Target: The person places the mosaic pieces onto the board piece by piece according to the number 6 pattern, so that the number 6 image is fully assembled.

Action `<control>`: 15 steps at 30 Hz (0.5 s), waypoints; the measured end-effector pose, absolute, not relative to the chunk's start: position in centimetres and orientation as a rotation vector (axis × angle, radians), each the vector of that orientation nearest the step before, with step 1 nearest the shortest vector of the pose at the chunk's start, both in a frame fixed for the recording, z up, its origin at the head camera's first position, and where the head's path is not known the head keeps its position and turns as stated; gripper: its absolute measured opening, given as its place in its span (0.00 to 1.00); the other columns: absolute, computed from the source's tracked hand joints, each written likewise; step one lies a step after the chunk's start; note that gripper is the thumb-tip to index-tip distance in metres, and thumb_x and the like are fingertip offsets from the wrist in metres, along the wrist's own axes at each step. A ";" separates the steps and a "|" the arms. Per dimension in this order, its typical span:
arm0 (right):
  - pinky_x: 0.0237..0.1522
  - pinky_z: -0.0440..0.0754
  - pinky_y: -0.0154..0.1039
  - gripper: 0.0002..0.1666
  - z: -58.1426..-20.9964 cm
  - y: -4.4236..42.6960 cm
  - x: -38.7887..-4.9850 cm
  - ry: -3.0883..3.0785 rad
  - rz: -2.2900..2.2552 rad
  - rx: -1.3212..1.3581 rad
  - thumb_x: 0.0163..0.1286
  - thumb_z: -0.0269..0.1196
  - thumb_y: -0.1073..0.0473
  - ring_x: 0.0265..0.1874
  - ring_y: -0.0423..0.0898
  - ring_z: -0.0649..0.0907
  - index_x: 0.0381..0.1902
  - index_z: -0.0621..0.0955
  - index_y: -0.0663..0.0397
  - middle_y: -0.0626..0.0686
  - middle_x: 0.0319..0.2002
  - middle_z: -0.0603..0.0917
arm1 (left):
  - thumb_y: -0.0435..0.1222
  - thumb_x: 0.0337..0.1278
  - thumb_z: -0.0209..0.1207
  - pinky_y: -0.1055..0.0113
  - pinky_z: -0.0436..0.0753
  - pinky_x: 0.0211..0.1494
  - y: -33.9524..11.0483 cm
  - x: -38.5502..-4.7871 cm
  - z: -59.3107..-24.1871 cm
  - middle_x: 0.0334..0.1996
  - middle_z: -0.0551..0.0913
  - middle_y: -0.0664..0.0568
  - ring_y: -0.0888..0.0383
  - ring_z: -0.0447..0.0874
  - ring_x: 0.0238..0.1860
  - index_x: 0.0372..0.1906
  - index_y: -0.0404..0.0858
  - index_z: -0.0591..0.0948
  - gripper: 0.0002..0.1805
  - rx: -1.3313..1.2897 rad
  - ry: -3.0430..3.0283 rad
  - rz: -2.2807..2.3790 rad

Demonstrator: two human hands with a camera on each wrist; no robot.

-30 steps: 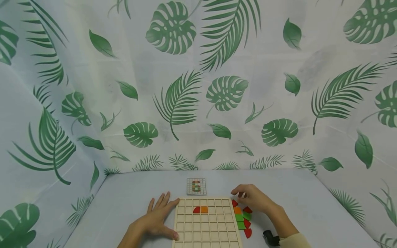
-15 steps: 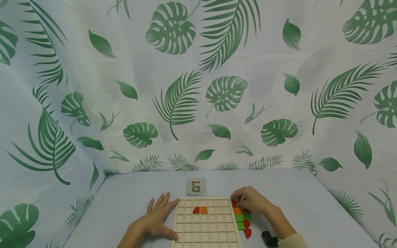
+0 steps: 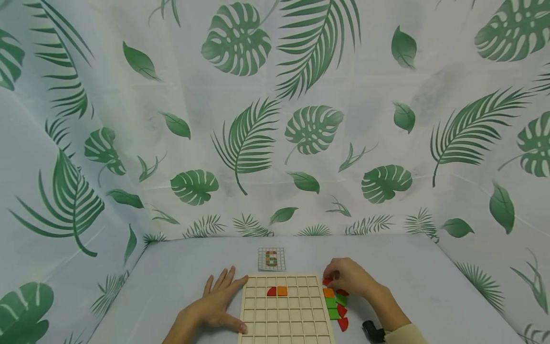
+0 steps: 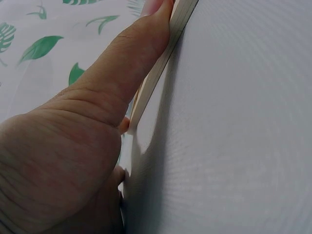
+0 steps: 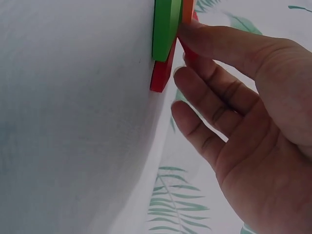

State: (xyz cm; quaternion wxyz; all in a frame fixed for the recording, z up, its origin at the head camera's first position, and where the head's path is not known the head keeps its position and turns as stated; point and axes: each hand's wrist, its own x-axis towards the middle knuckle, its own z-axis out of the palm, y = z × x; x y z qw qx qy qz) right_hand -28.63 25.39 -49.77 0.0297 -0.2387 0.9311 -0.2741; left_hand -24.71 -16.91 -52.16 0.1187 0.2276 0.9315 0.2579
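- Toward the left edge of the tabletop [image 3: 172, 267], the left hand [image 3: 215, 306] lies with fingers spread, clasping nothing; its thumb and forefinger touch the left side of the board [image 3: 283, 316].
- The board lies flat midway between the tabletop's left and right edges, short of the far edge. It looks wooden, stiff and fairly light, likely to slide if nudged, so it is best steadied by its sides.
- Just beyond it, nearer the far edge, lies a gridded card [image 3: 271, 259] printed with a 6.
- In one row of cells sit a red quarter-round [image 3: 272, 291] and, just beside it, an orange square [image 3: 282, 291].
- Off the board's far right corner, the right hand [image 3: 348, 277] pinches a red piece [image 3: 327, 282] between thumb and finger. It should be light, rigid and perhaps slick on its face; the thin sides give the surest hold.
- Toward the right edge, loose green tiles [image 3: 331, 302] and other pieces lie close together; a black device [image 3: 374, 331] is at the right wrist.
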 end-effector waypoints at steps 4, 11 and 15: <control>0.34 0.80 0.33 0.08 -49.6 25.4 -28.6 2.881 -0.811 -0.657 0.60 0.77 0.61 0.31 0.38 0.77 0.34 0.88 0.43 0.40 0.30 0.83 | 0.69 0.30 0.77 0.23 0.29 0.76 -17.0 -24.7 -52.2 0.84 0.40 0.34 0.32 0.33 0.84 0.83 0.53 0.60 0.69 0.675 2.718 0.760; 0.31 0.78 0.33 0.11 -49.2 25.5 -28.6 2.863 -0.834 -0.626 0.59 0.78 0.60 0.28 0.40 0.77 0.28 0.84 0.42 0.40 0.26 0.81 | 0.70 0.29 0.77 0.23 0.29 0.76 -17.0 -24.7 -52.1 0.84 0.41 0.34 0.32 0.33 0.84 0.82 0.52 0.60 0.69 0.673 2.731 0.749; 0.29 0.78 0.33 0.12 -49.1 25.4 -28.6 2.886 -0.845 -0.586 0.60 0.77 0.62 0.27 0.40 0.77 0.27 0.83 0.42 0.40 0.24 0.80 | 0.70 0.30 0.77 0.23 0.29 0.76 -17.0 -24.7 -52.2 0.84 0.41 0.34 0.32 0.33 0.84 0.82 0.52 0.60 0.69 0.673 2.728 0.755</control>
